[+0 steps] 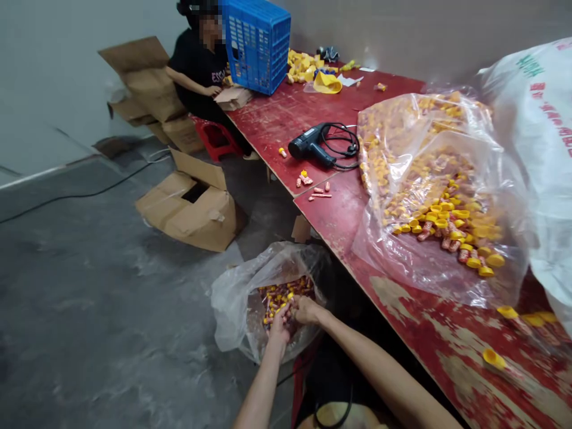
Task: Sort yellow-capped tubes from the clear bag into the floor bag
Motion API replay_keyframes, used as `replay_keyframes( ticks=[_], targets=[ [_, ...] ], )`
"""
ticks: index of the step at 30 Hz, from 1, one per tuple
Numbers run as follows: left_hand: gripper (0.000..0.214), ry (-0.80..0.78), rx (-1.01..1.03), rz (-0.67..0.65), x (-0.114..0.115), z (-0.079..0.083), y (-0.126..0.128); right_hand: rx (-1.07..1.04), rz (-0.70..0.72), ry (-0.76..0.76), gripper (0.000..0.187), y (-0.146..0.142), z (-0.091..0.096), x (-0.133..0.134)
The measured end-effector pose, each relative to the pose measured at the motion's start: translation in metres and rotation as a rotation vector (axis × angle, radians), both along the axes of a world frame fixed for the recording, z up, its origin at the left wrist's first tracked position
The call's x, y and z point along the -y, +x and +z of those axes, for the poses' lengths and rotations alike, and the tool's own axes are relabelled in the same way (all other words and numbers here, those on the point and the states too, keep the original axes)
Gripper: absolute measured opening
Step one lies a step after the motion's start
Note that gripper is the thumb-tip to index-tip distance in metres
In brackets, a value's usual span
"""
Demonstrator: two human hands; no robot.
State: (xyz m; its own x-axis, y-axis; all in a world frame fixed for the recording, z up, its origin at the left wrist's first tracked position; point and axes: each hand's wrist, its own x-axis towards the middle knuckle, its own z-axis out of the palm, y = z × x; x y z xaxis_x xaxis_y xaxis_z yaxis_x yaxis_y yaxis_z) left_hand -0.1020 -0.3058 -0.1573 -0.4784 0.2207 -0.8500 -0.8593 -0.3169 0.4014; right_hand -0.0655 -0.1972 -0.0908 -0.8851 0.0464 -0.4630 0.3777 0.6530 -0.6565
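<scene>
Both hands meet over the mouth of a clear plastic bag [230,298] that stands low beside the table. Inside it lies a heap of small yellow-capped tubes [272,293] with red-and-white patterned bodies. My left hand [279,328] is closed, its fingertips at one yellow-capped tube [290,296]. My right hand [306,310] pinches at the same tube from the other side. The fingers partly hide the piece. On the table, a larger clear bag [402,173] spills more of these tubes from its open side.
A black heat gun [313,146] with coiled cord lies on the red table [272,128], near loose pieces [319,193]. A blue crate [259,47] stands at the far end, beside a seated person [192,65]. An open cardboard box [192,208] is on the floor; a white sack [536,119] rests right.
</scene>
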Motion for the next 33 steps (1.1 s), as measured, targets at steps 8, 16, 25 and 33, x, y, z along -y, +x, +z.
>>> replay_keyframes(
  ticks=[8,16,25,33],
  targets=[
    [0.021,-0.242,0.088,0.043,0.018,-0.021,-0.027,-0.243,0.109,0.01,0.017,0.062,0.061,-0.002],
    [0.02,-0.181,-0.122,-0.238,-0.053,0.035,-0.018,-0.768,-0.56,0.713,0.034,0.261,0.099,-0.062],
    [0.04,0.159,-0.744,-0.807,-0.106,0.124,0.102,-0.311,-0.832,1.085,0.035,0.336,0.056,-0.109],
    [0.045,0.216,-0.791,-1.087,-0.114,0.145,0.149,-0.237,-0.789,0.758,0.026,0.372,0.1,-0.105]
  ],
)
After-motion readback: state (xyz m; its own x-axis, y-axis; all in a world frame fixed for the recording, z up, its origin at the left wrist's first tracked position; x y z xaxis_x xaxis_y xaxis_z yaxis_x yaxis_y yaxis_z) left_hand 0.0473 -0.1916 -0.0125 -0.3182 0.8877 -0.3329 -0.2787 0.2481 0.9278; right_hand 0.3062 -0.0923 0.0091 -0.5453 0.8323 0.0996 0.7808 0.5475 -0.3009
